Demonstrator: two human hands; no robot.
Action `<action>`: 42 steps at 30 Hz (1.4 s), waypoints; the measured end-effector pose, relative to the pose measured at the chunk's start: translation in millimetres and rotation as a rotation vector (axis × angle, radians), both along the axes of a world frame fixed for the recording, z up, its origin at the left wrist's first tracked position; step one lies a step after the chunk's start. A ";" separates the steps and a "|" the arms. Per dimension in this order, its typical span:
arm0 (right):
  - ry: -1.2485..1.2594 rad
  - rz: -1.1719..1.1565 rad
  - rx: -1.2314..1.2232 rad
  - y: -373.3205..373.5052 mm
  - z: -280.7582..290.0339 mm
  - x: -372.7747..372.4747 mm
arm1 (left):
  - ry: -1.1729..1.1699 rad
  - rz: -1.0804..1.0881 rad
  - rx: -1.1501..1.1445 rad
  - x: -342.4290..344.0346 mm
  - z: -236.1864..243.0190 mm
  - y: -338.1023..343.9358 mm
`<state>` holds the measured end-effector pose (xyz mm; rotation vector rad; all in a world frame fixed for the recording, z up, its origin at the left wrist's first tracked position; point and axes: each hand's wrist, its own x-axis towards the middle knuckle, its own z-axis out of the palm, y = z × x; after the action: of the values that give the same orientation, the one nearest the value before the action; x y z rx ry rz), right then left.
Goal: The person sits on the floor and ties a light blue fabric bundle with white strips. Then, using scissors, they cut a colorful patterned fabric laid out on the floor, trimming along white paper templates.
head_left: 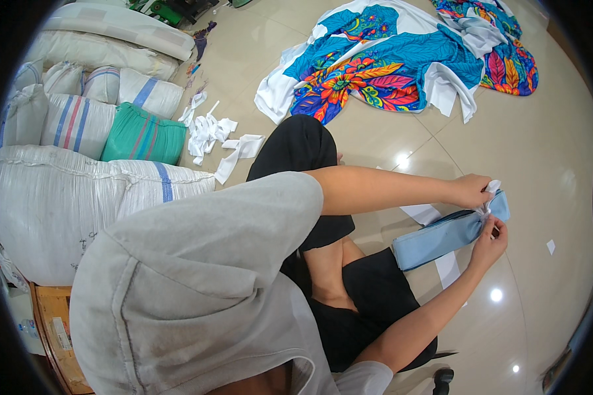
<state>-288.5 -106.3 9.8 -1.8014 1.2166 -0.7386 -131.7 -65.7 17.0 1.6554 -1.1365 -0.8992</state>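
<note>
A long stack of folded light blue cloth (435, 243) lies on the floor at the right, in front of my bent legs. A narrow white fabric strip (483, 211) runs around it near its far end, gathering the cloth there. My left hand (471, 191) is closed on the strip's upper part, and a white end sticks out past its fingers. Just below, my right hand (490, 243) pinches at the strip against the cloth, fingertips together. Whether the strip is knotted is hidden by the fingers.
White paper or cloth pieces (448, 270) lie under and beside the bundle. Patterned teal and multicoloured fabric (375, 66) spreads across the floor at the back. White scraps (207, 131), stuffed woven sacks (53, 197) and a cardboard box (53, 329) stand or lie at the left.
</note>
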 end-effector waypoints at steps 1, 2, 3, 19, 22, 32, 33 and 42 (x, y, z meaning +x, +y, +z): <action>0.065 0.010 -0.021 6.7 11.5 4.2 | -0.165 -0.025 -0.013 0.1 6.3 -1.1; 0.127 0.019 -0.048 10.1 21.2 6.2 | -0.104 -0.051 -0.041 -1.6 12.1 -4.2; 0.123 0.003 -0.082 8.5 16.3 4.9 | -0.042 -0.077 -0.069 -3.2 17.1 -6.8; -0.250 0.042 0.278 30.8 16.3 6.5 | -0.326 0.164 0.041 23.6 -22.0 -68.6; -0.250 0.075 0.117 31.1 12.1 6.3 | -0.349 0.124 0.077 24.6 -16.7 -84.7; -0.452 -0.020 -0.141 33.7 34.0 30.7 | -0.340 0.113 0.247 22.6 -30.9 -87.2; -0.457 -0.078 -0.042 26.0 27.7 29.5 | -0.312 0.122 0.214 22.6 -32.3 -85.4; -0.128 -0.091 0.126 -6.2 -9.1 6.8 | 0.262 -0.203 -0.055 5.2 15.8 -44.0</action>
<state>-281.7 -112.5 0.7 -1.5805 1.2384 -0.7983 -126.6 -109.7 32.8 1.3483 -1.1484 -1.1659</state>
